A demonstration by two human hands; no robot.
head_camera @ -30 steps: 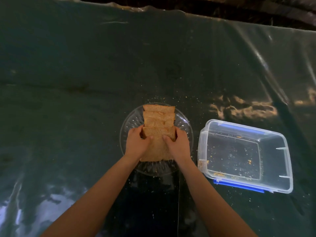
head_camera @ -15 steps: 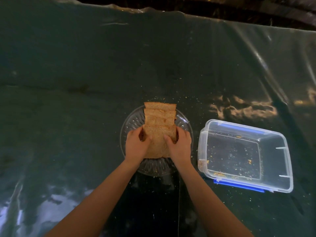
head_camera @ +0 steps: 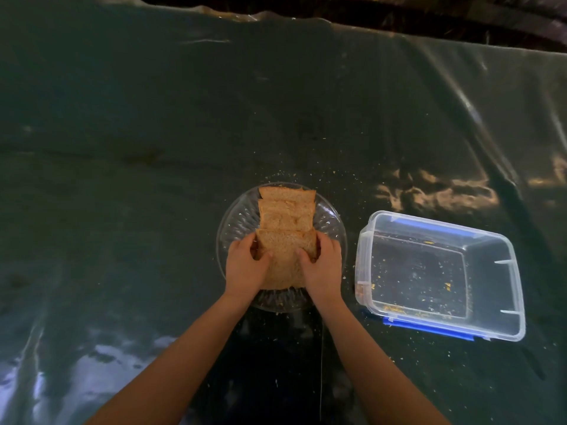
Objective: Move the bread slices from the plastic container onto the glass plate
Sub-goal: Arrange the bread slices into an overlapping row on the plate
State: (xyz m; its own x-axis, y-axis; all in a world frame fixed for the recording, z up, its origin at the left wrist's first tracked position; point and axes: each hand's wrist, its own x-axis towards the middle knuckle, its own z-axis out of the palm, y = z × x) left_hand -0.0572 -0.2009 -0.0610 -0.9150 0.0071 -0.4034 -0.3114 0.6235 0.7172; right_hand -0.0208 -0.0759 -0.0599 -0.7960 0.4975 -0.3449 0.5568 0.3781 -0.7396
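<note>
A round glass plate (head_camera: pixel 233 225) sits at the table's centre with several brown bread slices (head_camera: pixel 287 210) overlapping in a row on it. The nearest bread slice (head_camera: pixel 283 256) is gripped from both sides: my left hand (head_camera: pixel 245 265) on its left edge, my right hand (head_camera: pixel 323 265) on its right edge, thumbs pressing on top. The clear plastic container (head_camera: pixel 503 289) with blue clips lies to the right of the plate and holds only crumbs.
A dark, shiny plastic sheet (head_camera: pixel 153 148) covers the whole table, creased and reflecting light at the right and near left. Crumbs are scattered around the plate and container. The table's far edge runs along the top.
Both hands have shifted the nearest slice slightly away from me, further onto the plate and closer against the other slices. The container has not moved.
</note>
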